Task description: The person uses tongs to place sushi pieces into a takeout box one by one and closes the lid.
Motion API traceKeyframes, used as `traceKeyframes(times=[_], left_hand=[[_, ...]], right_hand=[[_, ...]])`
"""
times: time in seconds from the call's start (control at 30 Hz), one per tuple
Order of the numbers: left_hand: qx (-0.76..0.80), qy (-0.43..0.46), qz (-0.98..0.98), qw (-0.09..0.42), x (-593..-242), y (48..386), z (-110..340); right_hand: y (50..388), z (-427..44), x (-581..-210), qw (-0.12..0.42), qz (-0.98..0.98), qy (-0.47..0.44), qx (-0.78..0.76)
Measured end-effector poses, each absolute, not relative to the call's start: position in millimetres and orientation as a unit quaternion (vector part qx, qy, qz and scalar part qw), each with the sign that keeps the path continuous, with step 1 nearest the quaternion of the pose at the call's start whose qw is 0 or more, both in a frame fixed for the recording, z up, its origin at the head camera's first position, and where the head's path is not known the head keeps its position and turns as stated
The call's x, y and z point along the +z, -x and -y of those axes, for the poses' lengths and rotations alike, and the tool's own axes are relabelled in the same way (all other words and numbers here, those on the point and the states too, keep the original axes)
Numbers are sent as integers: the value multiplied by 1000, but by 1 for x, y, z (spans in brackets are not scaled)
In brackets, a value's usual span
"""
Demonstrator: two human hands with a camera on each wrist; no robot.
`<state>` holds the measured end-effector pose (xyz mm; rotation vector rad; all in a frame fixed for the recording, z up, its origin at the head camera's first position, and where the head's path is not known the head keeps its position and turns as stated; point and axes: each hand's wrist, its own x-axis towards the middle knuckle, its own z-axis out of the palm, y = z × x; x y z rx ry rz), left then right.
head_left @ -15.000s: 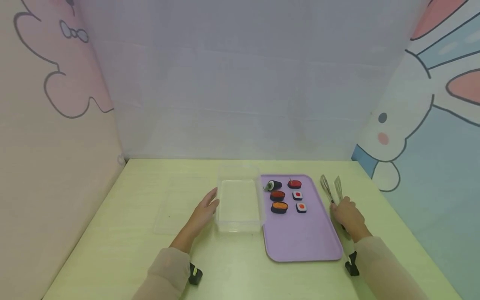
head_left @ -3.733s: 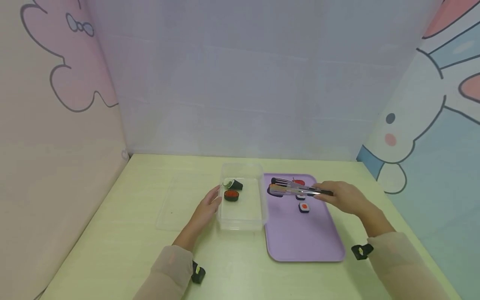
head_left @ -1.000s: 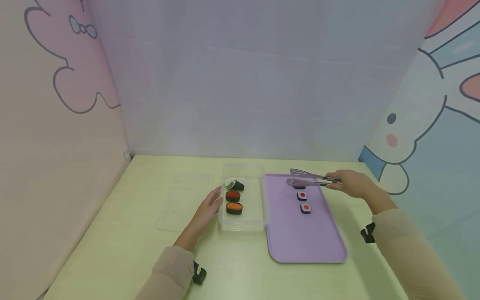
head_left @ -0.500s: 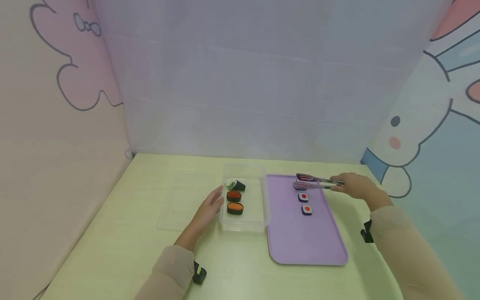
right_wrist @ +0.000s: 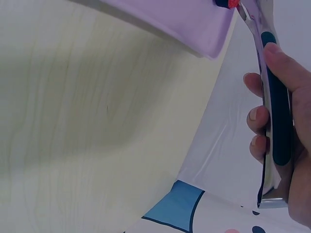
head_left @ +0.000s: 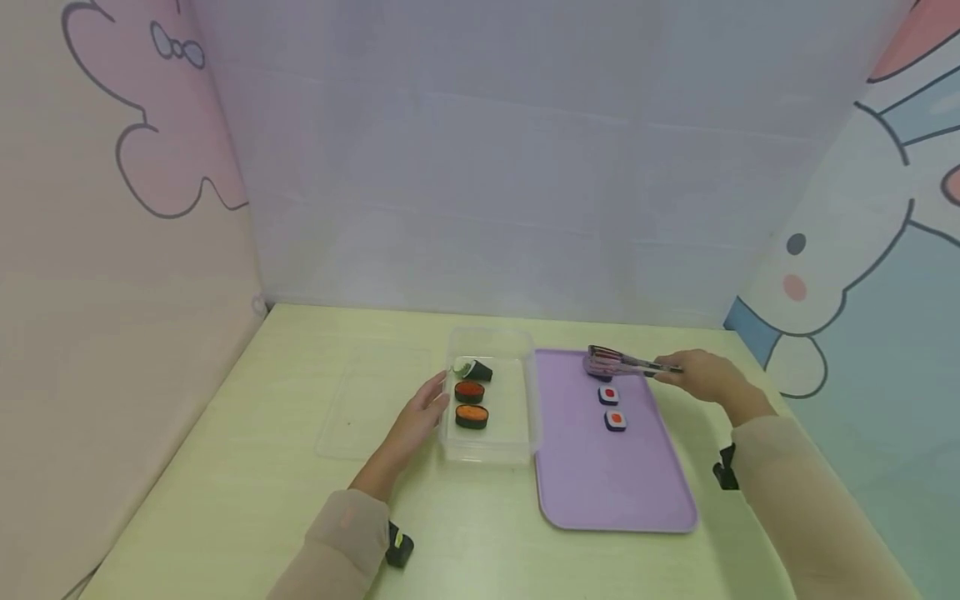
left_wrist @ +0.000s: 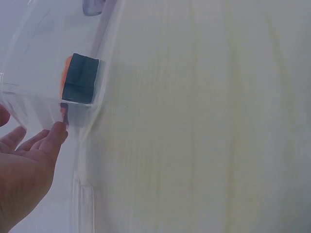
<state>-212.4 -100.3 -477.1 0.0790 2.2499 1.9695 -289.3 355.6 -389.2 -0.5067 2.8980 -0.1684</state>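
Observation:
My right hand (head_left: 705, 375) grips metal tongs (head_left: 633, 364) by their dark-padded handles. At the far end of the purple tray (head_left: 615, 492), the tong tips close around a red-topped sushi (right_wrist: 233, 3), which they mostly cover in the head view. Two white sushi rolls with red centres, the upper roll (head_left: 608, 395) and the lower roll (head_left: 615, 421), lie nearer on the tray. Against the left wall of a clear plastic box (head_left: 510, 408) my left hand (head_left: 408, 423) rests with its fingers extended. Inside are a cone hand roll (head_left: 478, 372), a red-topped sushi (head_left: 469, 392) and an orange-topped sushi (head_left: 472, 417).
A clear lid (head_left: 375, 400) lies flat on the pale wooden table (head_left: 225, 467), left of the box. The tray stands right beside the box's right wall. Printed cloth walls (head_left: 480, 167) enclose the table at the back and sides.
Three sushi pieces have gone from the tray into the box over the earlier frames. Within the last second the tongs have lowered and narrowed around the red-topped sushi. My left hand has stayed put.

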Motion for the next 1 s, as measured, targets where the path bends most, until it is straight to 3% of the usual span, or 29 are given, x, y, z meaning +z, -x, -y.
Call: traceKeyframes(times=[0.57,1.0], left_hand=[[650,-17,-756,75,-478,213,100],[646,-10,-760,71,-478,214,99]], right_hand=[[285,-305,-354,13,-971,231,-61],[291,-245,-347,9,-963,264,-60]])
